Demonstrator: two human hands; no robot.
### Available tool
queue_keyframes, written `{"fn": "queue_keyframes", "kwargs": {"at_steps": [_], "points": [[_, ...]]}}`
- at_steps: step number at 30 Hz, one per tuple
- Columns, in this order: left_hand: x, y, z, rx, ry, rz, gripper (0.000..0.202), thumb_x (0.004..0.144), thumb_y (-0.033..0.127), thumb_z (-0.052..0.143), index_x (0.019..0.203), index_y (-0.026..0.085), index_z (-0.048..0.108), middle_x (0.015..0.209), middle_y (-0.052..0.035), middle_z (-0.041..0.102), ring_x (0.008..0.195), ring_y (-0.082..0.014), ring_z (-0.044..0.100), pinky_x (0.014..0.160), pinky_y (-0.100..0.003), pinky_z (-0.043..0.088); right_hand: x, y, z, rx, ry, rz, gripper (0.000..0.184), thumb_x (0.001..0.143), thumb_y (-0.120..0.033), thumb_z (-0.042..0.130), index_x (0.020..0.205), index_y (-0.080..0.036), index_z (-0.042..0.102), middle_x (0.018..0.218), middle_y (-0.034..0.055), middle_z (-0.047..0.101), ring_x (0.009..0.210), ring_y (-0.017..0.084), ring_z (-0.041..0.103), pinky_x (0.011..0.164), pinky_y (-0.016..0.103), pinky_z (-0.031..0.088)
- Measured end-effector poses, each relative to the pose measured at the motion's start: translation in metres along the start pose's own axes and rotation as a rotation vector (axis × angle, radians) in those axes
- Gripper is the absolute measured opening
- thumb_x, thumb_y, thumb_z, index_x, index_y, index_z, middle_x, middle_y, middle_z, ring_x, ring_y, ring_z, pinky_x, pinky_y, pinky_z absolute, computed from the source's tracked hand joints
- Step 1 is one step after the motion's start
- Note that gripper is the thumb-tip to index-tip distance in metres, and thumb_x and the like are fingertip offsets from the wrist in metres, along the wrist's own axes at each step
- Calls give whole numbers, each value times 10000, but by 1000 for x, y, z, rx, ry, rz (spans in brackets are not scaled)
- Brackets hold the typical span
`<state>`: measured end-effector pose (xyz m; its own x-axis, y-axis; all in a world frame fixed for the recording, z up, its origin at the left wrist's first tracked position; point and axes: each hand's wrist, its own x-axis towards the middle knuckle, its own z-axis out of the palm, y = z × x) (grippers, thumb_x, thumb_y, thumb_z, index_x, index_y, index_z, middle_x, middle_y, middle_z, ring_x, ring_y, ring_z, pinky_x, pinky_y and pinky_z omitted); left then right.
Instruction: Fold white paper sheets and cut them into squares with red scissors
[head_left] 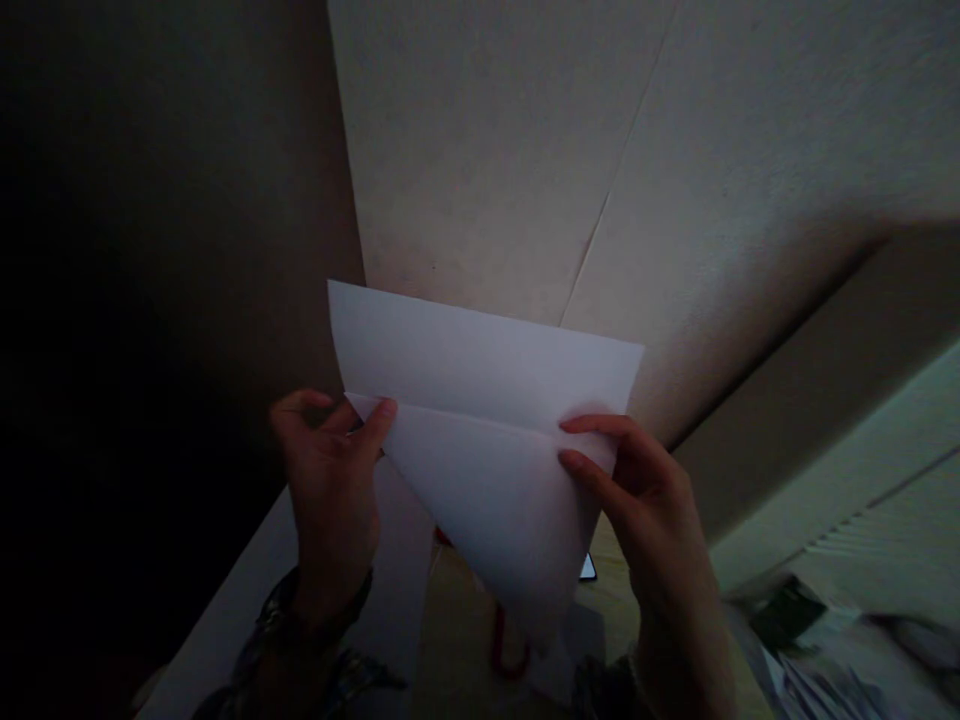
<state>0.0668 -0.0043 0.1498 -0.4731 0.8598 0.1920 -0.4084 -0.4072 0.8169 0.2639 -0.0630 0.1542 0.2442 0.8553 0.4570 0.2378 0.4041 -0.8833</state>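
Far left is staying too dark to read; next in, your left hand (337,480) is holding the folded white paper (472,440) by its left end, thumb pressing on the near face just at the crease, other fingers partly hidden, so that grip is closed on the paper. Your patterned sleeve (277,610) is covering the wrist, and a pale flat sheet (394,570) is showing below, by the wood-toned tabletop (450,620). The paper is hanging mid-view, raised over the tabletop and in front of the light wall (480,150); its crease is running across, a band is standing above it, and the lower part is narrowing downward. A red looped item (499,645) is peeking out near the bottom tip, and a small bright-faced device (588,569) is showing just beside the right edge. Your right hand (649,490) is holding the paper's right side, index tip resting above the crease and thumb tip below, grip narrow. Far right, blurred papers (825,690) are lying near a dark green item (787,612).
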Motion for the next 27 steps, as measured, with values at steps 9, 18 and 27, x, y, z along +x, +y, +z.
{"fn": "queue_keyframes", "kwargs": {"at_steps": [9,18,27], "points": [[9,20,-18,287,-186,40,72,686,183,743,748,214,723,775,37,678,739,-118,584,616,-195,438,3,1,2,-3,30,-32,61,812,-244,730,863,-278,740,903,-4,746,846,195,676,703,268,523],[19,34,-21,322,-278,-195,337,491,174,876,812,233,791,767,2,777,624,-136,646,516,-190,492,2,-5,4,-42,39,30,158,759,-271,773,916,-279,761,886,12,762,793,225,700,587,273,534],[20,42,-22,435,-253,-176,263,488,236,840,749,238,806,718,-15,777,545,-155,616,437,-211,455,-2,-8,7,-146,50,-17,164,768,-253,757,926,-291,778,942,17,772,794,225,697,612,293,549]]}}
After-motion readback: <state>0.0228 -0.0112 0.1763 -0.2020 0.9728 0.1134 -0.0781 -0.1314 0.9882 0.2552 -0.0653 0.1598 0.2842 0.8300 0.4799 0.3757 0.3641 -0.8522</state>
